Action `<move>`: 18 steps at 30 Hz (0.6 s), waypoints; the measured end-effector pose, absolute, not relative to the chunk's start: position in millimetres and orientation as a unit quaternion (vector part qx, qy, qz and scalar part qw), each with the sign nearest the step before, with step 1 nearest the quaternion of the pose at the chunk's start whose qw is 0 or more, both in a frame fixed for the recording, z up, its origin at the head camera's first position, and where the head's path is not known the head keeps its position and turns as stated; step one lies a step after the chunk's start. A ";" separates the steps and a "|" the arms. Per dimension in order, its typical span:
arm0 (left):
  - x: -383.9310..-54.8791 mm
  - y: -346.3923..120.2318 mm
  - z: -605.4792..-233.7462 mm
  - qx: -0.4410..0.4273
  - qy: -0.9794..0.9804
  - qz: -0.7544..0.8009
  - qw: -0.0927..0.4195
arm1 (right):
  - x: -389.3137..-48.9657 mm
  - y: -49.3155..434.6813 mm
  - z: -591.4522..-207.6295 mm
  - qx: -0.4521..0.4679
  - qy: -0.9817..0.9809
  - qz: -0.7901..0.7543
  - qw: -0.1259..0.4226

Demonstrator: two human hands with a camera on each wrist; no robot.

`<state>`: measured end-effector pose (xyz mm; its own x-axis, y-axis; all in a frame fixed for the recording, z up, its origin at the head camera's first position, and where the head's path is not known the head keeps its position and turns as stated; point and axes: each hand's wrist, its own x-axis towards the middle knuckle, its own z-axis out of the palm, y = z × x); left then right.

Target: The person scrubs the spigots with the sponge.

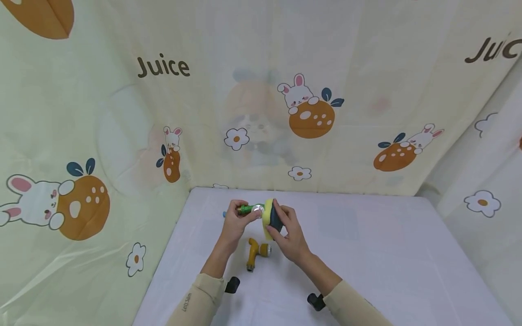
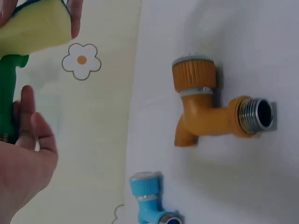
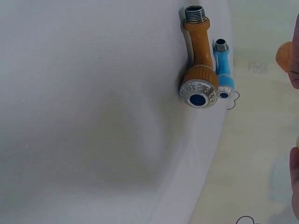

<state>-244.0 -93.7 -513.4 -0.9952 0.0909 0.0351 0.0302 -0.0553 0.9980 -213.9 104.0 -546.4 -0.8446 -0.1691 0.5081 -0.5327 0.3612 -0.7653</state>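
My left hand (image 1: 232, 228) grips a green tap (image 1: 246, 209) by its threaded end, held up over the table. The tap's silver-faced knob points toward me. My right hand (image 1: 294, 242) pinches a sponge (image 1: 268, 218), yellow on one side and dark on the other, with the thumb and fingers on the dark side. Its yellow face overlaps the right end of the green tap in the head view. Below the hands, an orange tap (image 2: 205, 114) with a metal threaded end lies on the table. In the right wrist view only fingertips (image 3: 295, 175) show at the edge.
A light blue tap (image 2: 148, 198) lies beyond the orange one, near the table's far left part. White cloth covers the table (image 1: 387, 253). Printed curtains (image 1: 244, 54) hang behind it and along both sides. Black wrist cameras (image 1: 233, 285) sit at both forearms.
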 end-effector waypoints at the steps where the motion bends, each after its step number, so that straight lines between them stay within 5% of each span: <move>1: -244.1 -95.1 -513.5 0.045 0.699 0.713 0.030 | -213.9 104.2 -546.6 0.216 -0.808 0.520 0.176; 18: -243.8 -106.2 -509.8 0.098 0.765 0.627 0.108 | -221.2 108.6 -551.1 0.236 -0.842 0.417 0.249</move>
